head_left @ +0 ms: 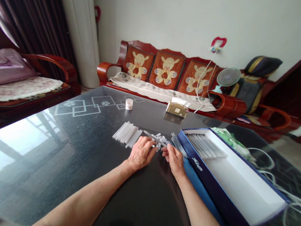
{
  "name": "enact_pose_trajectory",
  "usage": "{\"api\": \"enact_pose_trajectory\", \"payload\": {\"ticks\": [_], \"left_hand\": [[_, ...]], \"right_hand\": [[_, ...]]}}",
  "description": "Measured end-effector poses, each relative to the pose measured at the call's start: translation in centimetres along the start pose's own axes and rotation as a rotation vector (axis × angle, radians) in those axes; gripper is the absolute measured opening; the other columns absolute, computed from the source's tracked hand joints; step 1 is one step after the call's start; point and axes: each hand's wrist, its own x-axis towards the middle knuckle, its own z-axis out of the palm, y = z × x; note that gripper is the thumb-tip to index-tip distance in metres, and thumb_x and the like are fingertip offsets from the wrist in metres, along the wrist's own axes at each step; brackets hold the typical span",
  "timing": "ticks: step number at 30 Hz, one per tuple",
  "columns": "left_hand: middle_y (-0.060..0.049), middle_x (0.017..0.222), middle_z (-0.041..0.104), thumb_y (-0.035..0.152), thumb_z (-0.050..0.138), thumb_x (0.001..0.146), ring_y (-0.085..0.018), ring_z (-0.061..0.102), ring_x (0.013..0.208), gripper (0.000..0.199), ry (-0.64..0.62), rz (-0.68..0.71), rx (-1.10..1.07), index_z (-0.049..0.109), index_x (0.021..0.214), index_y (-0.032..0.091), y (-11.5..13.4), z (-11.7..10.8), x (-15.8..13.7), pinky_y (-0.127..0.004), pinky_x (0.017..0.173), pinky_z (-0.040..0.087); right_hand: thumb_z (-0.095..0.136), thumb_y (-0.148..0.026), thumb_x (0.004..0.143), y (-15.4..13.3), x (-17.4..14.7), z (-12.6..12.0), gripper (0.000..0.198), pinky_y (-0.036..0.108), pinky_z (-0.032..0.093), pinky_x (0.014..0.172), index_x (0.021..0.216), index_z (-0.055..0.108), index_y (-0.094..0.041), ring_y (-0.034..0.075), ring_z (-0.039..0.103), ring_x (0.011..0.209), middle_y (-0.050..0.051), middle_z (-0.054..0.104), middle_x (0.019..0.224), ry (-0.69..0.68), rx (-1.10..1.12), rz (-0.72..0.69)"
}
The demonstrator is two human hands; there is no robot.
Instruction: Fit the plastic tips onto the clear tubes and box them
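Note:
My right hand (174,157) is closed, pinching the lower end of a slim pale pen-like tube (154,137) that slants up to the left. My left hand (142,151) has its fingers curled close to the tube; whatever lies between its fingertips is too small to make out. Under and behind the fingertips is a loose heap of small whitish pieces (161,138). Left of it, a row of similar pale tubes (127,133) lies side by side on the dark table. More thin tubes (179,146) lie right of the heap, against a blue box (200,168).
The long open box has a white inside, with a row of tubes (206,146) at its far end. Beyond it are a green-and-white bag (230,143) and white cables (294,192). A small white tub (129,104) and a gold tissue pack (177,107) stand farther back on the table (90,150).

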Motion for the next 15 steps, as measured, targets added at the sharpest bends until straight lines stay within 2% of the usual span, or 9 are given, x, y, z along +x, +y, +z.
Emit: {"api": "enact_pose_trajectory", "payload": {"ticks": [2,4,6,8,11,13,15], "left_hand": [[-0.008,0.089,0.062,0.032,0.046,0.093,-0.018,0.056,0.085,0.021,0.043,-0.111,-0.049,0.061,0.093,0.017,-0.1,0.1,-0.1,-0.032,0.081,0.048],[-0.005,0.082,0.062,0.035,0.045,0.094,-0.016,0.058,0.079,0.026,0.034,-0.24,-0.117,0.062,0.09,0.017,-0.3,0.3,-0.3,-0.029,0.076,0.048],[-0.003,0.076,0.063,0.04,0.045,0.093,-0.015,0.059,0.072,0.03,0.01,-0.399,-0.217,0.064,0.097,0.018,-0.7,0.5,-0.3,-0.027,0.071,0.048],[-0.001,0.07,0.063,0.044,0.045,0.092,-0.014,0.059,0.066,0.034,0.004,-0.569,-0.354,0.063,0.103,0.017,-0.9,0.6,-0.2,-0.025,0.067,0.048],[-0.001,0.065,0.062,0.049,0.047,0.09,-0.013,0.059,0.061,0.039,0.025,-0.756,-0.645,0.064,0.089,0.014,-1.1,0.7,0.1,-0.025,0.061,0.048],[-0.002,0.068,0.063,0.05,0.048,0.088,-0.013,0.059,0.059,0.04,0.031,-0.83,-0.844,0.06,0.08,0.013,-1.1,0.7,0.4,-0.025,0.058,0.048],[-0.002,0.072,0.064,0.049,0.051,0.086,-0.012,0.059,0.056,0.037,0.034,-0.88,-0.993,0.058,0.088,0.013,-1.1,0.8,0.5,-0.023,0.053,0.047]], "right_hand": [[0.042,-0.061,0.087,0.3,0.1,-0.1,0.051,0.024,0.036,0.043,0.078,0.067,-0.018,0.013,0.052,0.048,0.002,0.062,0.058,0.06,0.138,0.1],[0.043,-0.058,0.088,0.0,0.0,-0.1,0.048,0.024,0.037,0.044,0.08,0.067,-0.018,0.013,0.052,0.049,0.002,0.062,0.06,0.033,0.146,0.101],[0.045,-0.052,0.09,-0.9,-0.3,0.0,0.042,0.025,0.042,0.05,0.081,0.068,-0.019,0.014,0.054,0.054,0.002,0.063,0.064,-0.072,0.023,-0.017],[0.05,-0.044,0.089,-2.0,-0.8,0.2,0.032,0.027,0.047,0.063,0.079,0.068,-0.02,0.016,0.06,0.066,0.004,0.066,0.073,-0.196,-0.117,-0.201],[0.054,-0.033,0.087,-3.0,-1.3,0.6,0.021,0.028,0.048,0.077,0.079,0.068,-0.02,0.018,0.063,0.08,0.006,0.067,0.084,-0.313,-0.227,-0.396],[0.053,-0.029,0.088,-2.9,-1.4,0.8,0.018,0.028,0.049,0.077,0.084,0.068,-0.02,0.017,0.063,0.081,0.006,0.066,0.086,-0.312,-0.251,-0.425],[0.051,-0.027,0.089,-2.2,-1.2,0.7,0.019,0.028,0.049,0.077,0.089,0.068,-0.019,0.018,0.063,0.083,0.007,0.066,0.088,-0.203,-0.253,-0.427]]}}
